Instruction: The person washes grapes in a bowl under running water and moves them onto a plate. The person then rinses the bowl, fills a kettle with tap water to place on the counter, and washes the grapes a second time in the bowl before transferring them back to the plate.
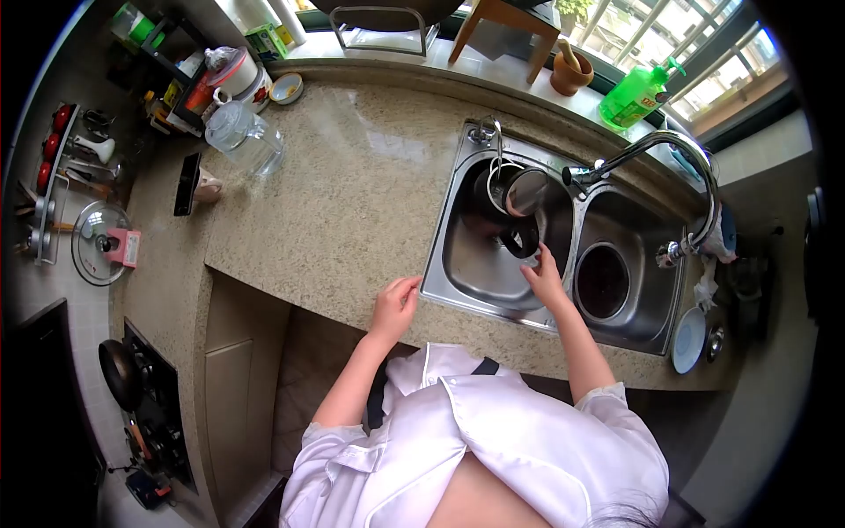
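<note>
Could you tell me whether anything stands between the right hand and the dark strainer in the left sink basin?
Nothing visible does. The right hand reaches over the sink rim, its fingertips right at the dark strainer. The pot lies farther back in the same basin, out of the way. The left hand rests on the counter edge.

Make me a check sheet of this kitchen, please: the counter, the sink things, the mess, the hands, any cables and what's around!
Surface: speckled stone counter, double steel sink.
Job's things: dark pot in the left basin; dark round piece beside the fingers.
Clutter: clear jug, small bowl, green soap bottle, plate.
Hands: left hand rests on the counter edge; right hand reaches into the basin.
Cables: nothing seen.
Surroundings: faucet, window, stove with pan.
</note>
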